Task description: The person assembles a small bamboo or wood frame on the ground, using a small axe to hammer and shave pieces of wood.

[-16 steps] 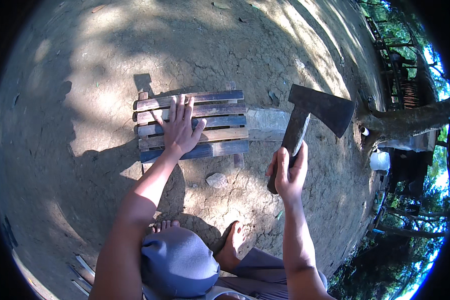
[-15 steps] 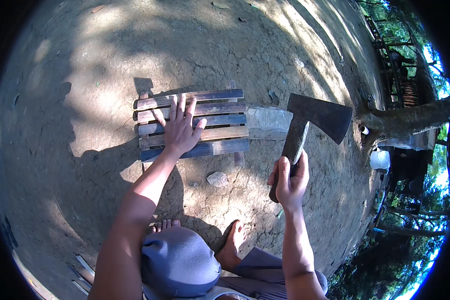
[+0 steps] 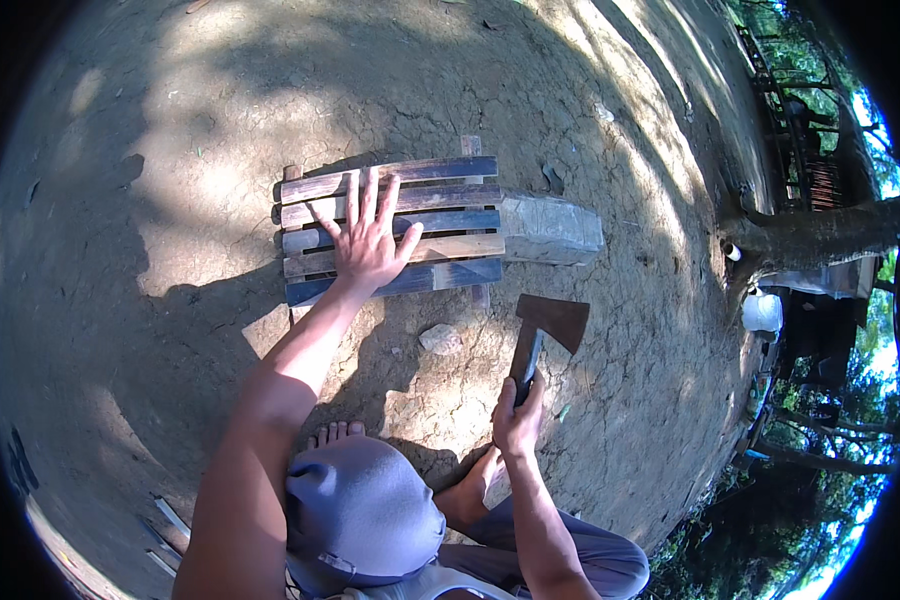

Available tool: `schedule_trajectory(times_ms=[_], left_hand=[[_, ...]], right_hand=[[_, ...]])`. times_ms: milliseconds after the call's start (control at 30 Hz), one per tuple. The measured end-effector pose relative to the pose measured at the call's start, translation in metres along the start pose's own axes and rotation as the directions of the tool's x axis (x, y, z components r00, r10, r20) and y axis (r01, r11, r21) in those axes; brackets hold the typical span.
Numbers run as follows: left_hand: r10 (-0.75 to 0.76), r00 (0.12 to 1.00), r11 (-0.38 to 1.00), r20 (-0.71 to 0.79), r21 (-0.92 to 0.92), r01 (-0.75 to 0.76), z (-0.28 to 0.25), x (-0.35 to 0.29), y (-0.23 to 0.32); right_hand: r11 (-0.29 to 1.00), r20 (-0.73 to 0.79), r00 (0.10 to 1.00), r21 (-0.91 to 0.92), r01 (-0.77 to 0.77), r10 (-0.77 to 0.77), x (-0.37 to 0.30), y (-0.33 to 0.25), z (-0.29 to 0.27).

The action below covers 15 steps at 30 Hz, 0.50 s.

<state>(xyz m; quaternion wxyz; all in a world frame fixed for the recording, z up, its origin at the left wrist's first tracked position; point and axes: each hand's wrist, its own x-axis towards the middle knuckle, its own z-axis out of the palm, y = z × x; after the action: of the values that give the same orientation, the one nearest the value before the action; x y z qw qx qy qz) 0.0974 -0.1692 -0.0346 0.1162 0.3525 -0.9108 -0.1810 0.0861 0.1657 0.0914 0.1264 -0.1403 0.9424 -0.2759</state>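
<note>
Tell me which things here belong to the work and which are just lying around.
Seemingly part of the work:
slatted panel, under the spread left hand
axe, gripped in the right hand
grey block, at the panel's right end (perhaps)

Apparently just lying about:
stone on the ground
white container near the tree trunk

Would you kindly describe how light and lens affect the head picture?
Head view: sunlight dapples the ground and brightens part of the left forearm; head view: black corners frame the fisheye image; head view: sky glares at far right.
</note>
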Motion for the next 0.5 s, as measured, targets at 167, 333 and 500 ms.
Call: schedule_trajectory(times_ms=[167, 333, 500], left_hand=[[-0.044, 0.998, 0.998, 0.040, 0.044, 0.042, -0.003, 0.006, -0.010], [-0.013, 1.000, 1.000, -0.016, -0.008, 0.013, 0.003, 0.005, 0.006], [0.017, 0.997, 1.000, -0.071, 0.013, -0.016, 0.003, -0.004, -0.003]], right_hand=[[0.847, -0.300, 0.942, 0.451, 0.281, -0.153, 0.019, -0.063, -0.031], [0.972, -0.161, 0.961, -0.104, 0.208, -0.223, -0.003, 0.019, 0.055], [0.998, 0.000, 1.000, 0.058, -0.003, 0.003, -0.040, 0.009, 0.036]])
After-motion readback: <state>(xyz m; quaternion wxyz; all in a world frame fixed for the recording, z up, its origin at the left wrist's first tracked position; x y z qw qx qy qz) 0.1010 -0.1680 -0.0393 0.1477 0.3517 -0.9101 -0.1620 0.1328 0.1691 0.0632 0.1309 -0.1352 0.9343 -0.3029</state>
